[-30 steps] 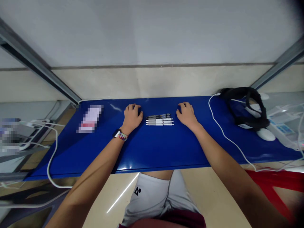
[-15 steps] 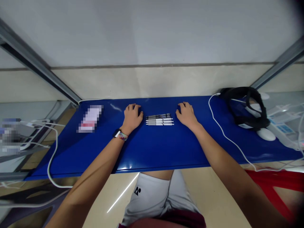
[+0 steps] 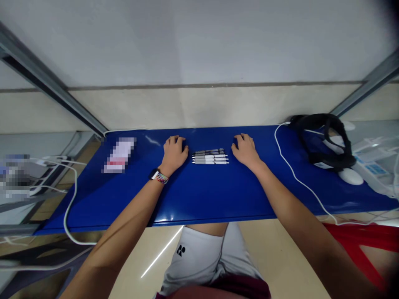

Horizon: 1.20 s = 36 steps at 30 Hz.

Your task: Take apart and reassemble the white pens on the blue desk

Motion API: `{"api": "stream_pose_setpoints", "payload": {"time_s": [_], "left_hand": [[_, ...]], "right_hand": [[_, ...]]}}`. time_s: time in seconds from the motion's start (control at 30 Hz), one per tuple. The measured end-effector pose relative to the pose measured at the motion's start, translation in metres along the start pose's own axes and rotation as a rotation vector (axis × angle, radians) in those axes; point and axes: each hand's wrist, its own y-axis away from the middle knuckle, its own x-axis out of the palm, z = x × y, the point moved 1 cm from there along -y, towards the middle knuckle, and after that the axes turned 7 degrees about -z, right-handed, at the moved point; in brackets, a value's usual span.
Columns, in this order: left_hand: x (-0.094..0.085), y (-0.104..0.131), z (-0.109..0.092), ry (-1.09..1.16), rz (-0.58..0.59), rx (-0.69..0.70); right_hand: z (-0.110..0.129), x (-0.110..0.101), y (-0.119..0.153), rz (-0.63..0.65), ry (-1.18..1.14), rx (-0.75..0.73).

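Observation:
Several pens (image 3: pixel 210 157) lie side by side in a neat row on the blue tabletop (image 3: pixel 202 191), their tips toward the left. Most are white with grey grips; the ones farthest from me look darker. Just left of them my left hand (image 3: pixel 175 153) rests palm down, fingers apart, a watch and a woven bracelet on its wrist. On the other side my right hand (image 3: pixel 245 149) lies on the table with its fingers spread and slightly bent. Neither hand touches the pens, and both hold nothing.
A black head-strap headset (image 3: pixel 327 141) with white parts sits at the right end, a white cable (image 3: pixel 291 170) curving from it to the front edge. On the left lies a blurred-out pink and white item (image 3: pixel 120 154). A pale wall (image 3: pixel 199 108) borders the back.

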Motion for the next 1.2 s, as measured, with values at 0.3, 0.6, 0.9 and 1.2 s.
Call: {"api": "stream_pose_setpoints", "payload": {"time_s": [0.3,0.6,0.9,1.2], "left_hand": [[0.0008,0.0002,0.0007,-0.004,-0.005,0.018],[0.0025,-0.0005,0.002,-0.007,-0.003,0.012],[0.0021,0.0002,0.0021,-0.026,-0.006,0.015],[0.0023,0.0001,0.0024,-0.011,-0.004,0.01]], "right_hand": [[0.0013,-0.0014,0.0011,0.008,0.001,0.006],[0.0014,-0.0016,0.0013,0.023,-0.001,0.002],[0.0029,-0.0029,0.0018,0.03,0.007,0.004],[0.001,-0.0012,0.0018,0.026,-0.005,0.001]]}}
